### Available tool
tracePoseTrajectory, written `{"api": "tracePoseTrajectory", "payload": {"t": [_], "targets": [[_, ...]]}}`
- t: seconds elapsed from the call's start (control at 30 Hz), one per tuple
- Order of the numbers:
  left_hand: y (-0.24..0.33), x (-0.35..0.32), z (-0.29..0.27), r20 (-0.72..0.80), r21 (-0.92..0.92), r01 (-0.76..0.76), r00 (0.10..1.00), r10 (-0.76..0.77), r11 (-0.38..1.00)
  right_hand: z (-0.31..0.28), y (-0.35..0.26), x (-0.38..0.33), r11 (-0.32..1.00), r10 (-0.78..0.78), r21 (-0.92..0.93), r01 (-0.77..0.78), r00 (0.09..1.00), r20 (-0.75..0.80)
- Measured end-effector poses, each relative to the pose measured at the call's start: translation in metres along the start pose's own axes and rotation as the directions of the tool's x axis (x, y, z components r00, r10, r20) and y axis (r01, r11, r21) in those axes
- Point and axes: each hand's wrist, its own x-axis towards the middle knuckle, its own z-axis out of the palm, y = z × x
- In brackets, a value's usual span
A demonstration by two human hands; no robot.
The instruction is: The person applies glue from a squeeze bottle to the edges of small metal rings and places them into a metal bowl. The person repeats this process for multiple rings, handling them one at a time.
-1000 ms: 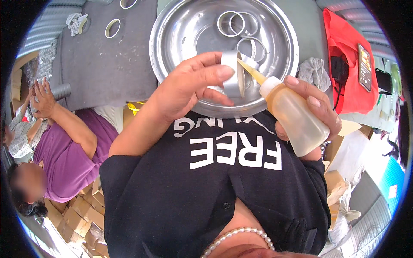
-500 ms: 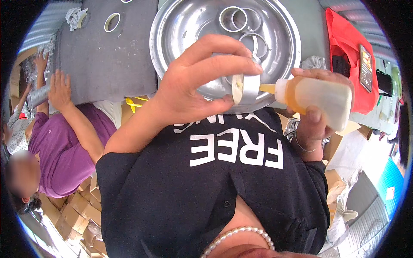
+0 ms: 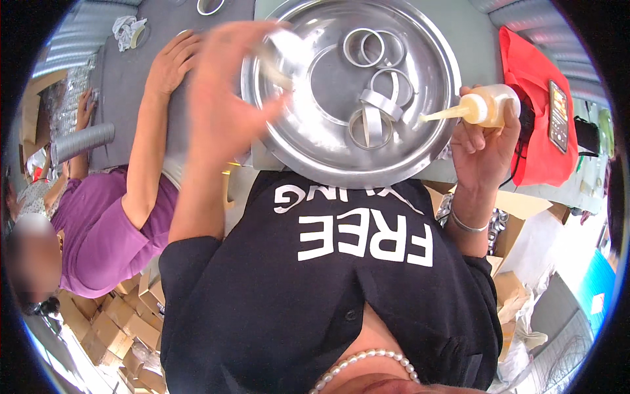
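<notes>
The right hand [image 3: 482, 148] gripped a small squeeze bottle [image 3: 489, 107] at the right of the frame, its tip pointing left over the big round metal tray [image 3: 433, 141]. The left hand [image 3: 226, 92] was blurred at the upper left, over the tray's left rim; whether it held anything could not be told. Silver rings [image 3: 369, 125] lay in the tray on the grey tabletop [image 3: 128, 79].

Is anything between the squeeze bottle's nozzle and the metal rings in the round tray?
Nothing visible. The translucent squeeze bottle in the right hand points its nozzle over the round steel tray's rim toward the silver metal rings.
</notes>
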Motion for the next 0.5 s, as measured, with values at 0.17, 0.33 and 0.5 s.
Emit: {"api": "tracePoseTrajectory", "payload": {"t": [0.17,0.33,0.5], "targets": [[-0.018,0.01,-0.009,-0.101,0.481,0.017,0.994,0.037,0.876,-0.016,-0.004,0.006,0.993,-0.114,-0.012,0.116,0.989,0.092],[-0.006,0.034,0.076,0.175,0.169,-0.085,0.983,0.055,0.982,-0.005,0.0,0.006,0.989,-0.133,-0.046,0.138,0.987,0.088],[-0.016,0.048,0.113,0.309,0.178,-0.065,0.951,0.007,0.982,0.0,-0.001,0.004,0.952,-0.284,-0.106,0.287,0.958,0.044]]}}
